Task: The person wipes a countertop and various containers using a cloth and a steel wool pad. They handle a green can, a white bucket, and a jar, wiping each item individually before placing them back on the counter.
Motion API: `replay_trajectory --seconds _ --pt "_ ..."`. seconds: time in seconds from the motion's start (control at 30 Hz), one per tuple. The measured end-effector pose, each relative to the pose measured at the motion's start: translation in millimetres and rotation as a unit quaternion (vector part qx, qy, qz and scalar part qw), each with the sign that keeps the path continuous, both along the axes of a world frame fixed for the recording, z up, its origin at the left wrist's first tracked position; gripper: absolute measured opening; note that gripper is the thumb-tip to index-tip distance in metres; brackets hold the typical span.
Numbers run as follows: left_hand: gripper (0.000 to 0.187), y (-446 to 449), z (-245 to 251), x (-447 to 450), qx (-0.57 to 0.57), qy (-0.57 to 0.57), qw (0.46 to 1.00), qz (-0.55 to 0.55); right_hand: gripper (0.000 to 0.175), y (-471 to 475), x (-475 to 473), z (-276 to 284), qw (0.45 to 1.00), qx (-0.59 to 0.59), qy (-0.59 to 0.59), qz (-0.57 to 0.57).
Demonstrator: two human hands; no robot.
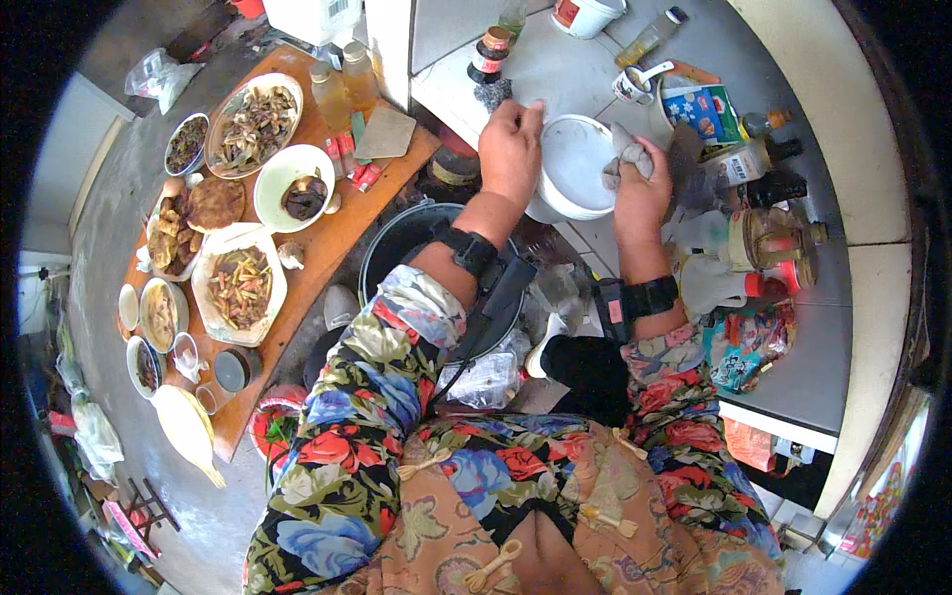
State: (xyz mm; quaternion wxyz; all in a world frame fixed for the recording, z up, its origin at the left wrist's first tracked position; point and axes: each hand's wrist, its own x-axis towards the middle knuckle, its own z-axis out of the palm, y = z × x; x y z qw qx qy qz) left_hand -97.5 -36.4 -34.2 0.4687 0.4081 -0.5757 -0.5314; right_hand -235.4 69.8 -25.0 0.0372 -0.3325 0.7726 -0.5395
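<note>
A white bowl [574, 165] with a pale interior stands on the tiled counter between my hands. My right hand [644, 186] grips a grey cloth [629, 158] against the bowl's right rim. On the other side, my left hand [511, 145] is raised over the bowl's left edge, fingers drawn together. Its fingertips meet a dark grey scrubber [492, 93] in the picture; whether they hold it I cannot tell. Just behind the scrubber is a dark sauce bottle [489, 56] with a brownish cap.
Bottles, a white jug [718, 286] and a cup with a white spoon [634, 83] crowd the counter's right side. A dark bucket [370, 256] stands below my left forearm. At left, a wooden table [297, 297] bears several dishes of food, including a cream bowl [271, 175].
</note>
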Motion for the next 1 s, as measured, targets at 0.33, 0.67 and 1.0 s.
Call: replay_trajectory --seconds 0.33,0.67,1.0 --pt "0.077 47.9 -10.5 -19.1 -0.083 -0.045 0.995 -0.016 0.032 -7.9 -0.6 8.1 0.988 0.05 0.11 -0.093" --pt "0.082 12.1 -22.4 -29.1 -0.013 0.035 0.984 -0.172 0.032 -34.1 -56.5 42.2 0.979 0.162 -0.037 0.121" --pt "0.081 -5.1 -22.8 -24.8 0.009 0.071 0.969 -0.235 0.033 -95.7 -57.3 57.0 0.882 0.241 0.015 0.405"
